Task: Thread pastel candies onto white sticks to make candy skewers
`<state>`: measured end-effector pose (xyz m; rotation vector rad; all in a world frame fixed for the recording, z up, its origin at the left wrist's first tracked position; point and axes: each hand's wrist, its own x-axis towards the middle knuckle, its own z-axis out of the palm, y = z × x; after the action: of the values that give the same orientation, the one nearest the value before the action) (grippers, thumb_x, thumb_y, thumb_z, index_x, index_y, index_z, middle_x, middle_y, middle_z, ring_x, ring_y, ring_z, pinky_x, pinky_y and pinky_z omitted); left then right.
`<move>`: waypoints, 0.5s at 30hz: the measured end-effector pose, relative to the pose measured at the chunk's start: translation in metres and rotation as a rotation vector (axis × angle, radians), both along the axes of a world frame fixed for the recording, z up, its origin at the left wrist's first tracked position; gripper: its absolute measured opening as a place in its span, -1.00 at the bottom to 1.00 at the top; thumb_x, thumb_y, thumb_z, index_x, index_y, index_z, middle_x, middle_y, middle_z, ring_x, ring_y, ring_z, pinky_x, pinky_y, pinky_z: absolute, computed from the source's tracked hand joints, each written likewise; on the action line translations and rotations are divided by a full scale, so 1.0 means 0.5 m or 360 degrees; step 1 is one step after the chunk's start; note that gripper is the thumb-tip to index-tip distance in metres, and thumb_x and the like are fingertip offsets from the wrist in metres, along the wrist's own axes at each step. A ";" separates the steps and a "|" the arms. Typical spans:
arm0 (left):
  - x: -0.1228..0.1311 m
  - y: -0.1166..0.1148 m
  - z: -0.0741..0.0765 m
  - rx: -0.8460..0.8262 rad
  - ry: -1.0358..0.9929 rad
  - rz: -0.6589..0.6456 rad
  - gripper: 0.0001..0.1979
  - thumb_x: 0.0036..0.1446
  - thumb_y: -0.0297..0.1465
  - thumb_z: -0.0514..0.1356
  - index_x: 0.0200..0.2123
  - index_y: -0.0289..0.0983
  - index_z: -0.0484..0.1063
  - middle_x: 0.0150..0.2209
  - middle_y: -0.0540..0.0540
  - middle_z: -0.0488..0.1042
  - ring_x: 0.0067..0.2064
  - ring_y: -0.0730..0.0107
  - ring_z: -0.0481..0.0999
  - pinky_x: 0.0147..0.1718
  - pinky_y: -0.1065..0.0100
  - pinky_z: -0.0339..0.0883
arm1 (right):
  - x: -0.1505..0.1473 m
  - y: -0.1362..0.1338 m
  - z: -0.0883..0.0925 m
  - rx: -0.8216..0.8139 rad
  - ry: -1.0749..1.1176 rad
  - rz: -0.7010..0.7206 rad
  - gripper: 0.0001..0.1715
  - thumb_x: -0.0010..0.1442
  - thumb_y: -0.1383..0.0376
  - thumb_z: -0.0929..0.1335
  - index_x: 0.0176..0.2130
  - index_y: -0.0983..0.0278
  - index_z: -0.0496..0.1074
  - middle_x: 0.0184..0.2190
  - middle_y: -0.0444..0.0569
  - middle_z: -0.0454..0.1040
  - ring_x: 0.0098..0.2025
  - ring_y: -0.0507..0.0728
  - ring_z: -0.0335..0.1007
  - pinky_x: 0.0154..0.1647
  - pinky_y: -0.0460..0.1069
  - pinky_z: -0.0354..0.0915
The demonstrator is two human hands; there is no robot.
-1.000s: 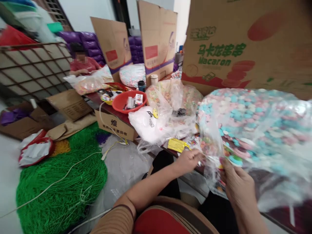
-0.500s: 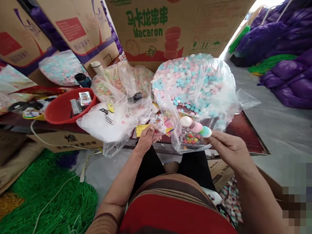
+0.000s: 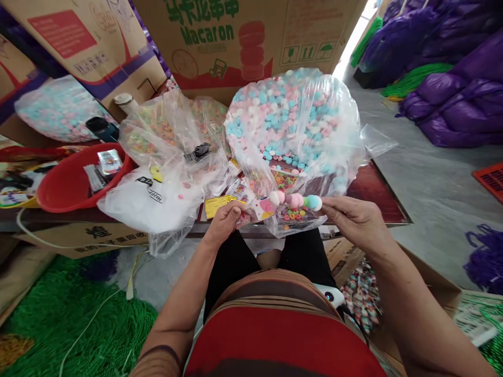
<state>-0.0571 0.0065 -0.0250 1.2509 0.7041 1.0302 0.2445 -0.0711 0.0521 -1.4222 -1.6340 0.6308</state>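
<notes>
My right hand (image 3: pixel 351 222) pinches a skewer of three round sweets (image 3: pixel 295 200), white, pink and blue, held level at the table's front edge. My left hand (image 3: pixel 225 220) is closed on a small printed packet (image 3: pixel 262 208) whose open end meets the white sweet. Just behind the skewer lies a big clear bag of pink, blue and white sweets (image 3: pixel 293 123). A smaller clear bag with ring-shaped coloured sweets (image 3: pixel 293 215) hangs below my hands.
A red basin (image 3: pixel 66 183) with small packets sits left on the dark red table (image 3: pixel 383 196). Crumpled clear bags (image 3: pixel 165 178) lie in the middle. "Macaron" cardboard boxes (image 3: pixel 243 36) stand behind. Green netting (image 3: pixel 58 324) covers the floor at left, purple bundles (image 3: pixel 459 94) at right.
The view swung right and down. My right hand drew the three-sweet skewer out of the big bag and brought it left and lower, up to the packet in my left hand.
</notes>
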 end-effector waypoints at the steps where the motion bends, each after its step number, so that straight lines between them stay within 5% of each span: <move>1: 0.001 0.002 -0.003 0.0015 0.0043 -0.0033 -0.47 0.15 0.11 0.29 -0.40 -0.29 0.51 -0.57 0.03 0.40 -0.64 0.61 0.25 -0.67 0.52 0.09 | -0.003 0.001 -0.003 0.0001 0.0066 -0.0062 -0.75 0.28 0.09 0.44 -0.27 0.17 0.67 -0.43 -0.09 0.59 -0.43 0.08 0.47 -0.40 -0.05 0.34; 5: 0.014 0.004 -0.007 0.0037 0.0257 -0.0095 -0.50 0.18 0.09 0.27 -0.35 -0.27 0.54 -0.60 0.07 0.32 -0.63 0.59 0.25 -0.65 0.51 0.09 | -0.049 0.015 -0.018 -0.0169 0.0446 -0.0220 -0.71 0.23 0.06 0.45 -0.23 0.21 0.66 -0.44 -0.12 0.54 -0.39 0.09 0.42 -0.39 -0.04 0.31; 10: 0.044 -0.001 0.018 0.0181 0.0416 -0.0146 -0.42 0.20 0.16 0.20 -0.37 -0.29 0.55 -0.57 0.05 0.34 -0.57 0.57 0.24 -0.57 0.47 0.10 | -0.128 0.050 -0.046 -0.0513 0.0943 -0.0031 -0.56 0.00 0.00 0.55 -0.21 0.24 0.64 -0.40 -0.10 0.55 -0.39 0.07 0.38 -0.42 -0.06 0.28; 15: 0.059 -0.006 0.040 -0.0070 0.0411 -0.0298 -0.39 0.04 0.19 0.31 -0.27 -0.28 0.49 -0.46 0.03 0.44 -0.44 0.51 0.34 -0.42 0.45 0.20 | -0.150 0.058 -0.084 -0.0487 0.1116 -0.0202 -0.52 -0.06 -0.02 0.60 -0.53 0.25 0.44 -0.61 -0.21 0.33 -0.55 -0.03 0.14 -0.53 -0.10 0.14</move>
<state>-0.0277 0.0035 -0.0050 1.3975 0.7858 0.7035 0.1693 -0.0421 0.0103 -1.2902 -0.9146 1.1822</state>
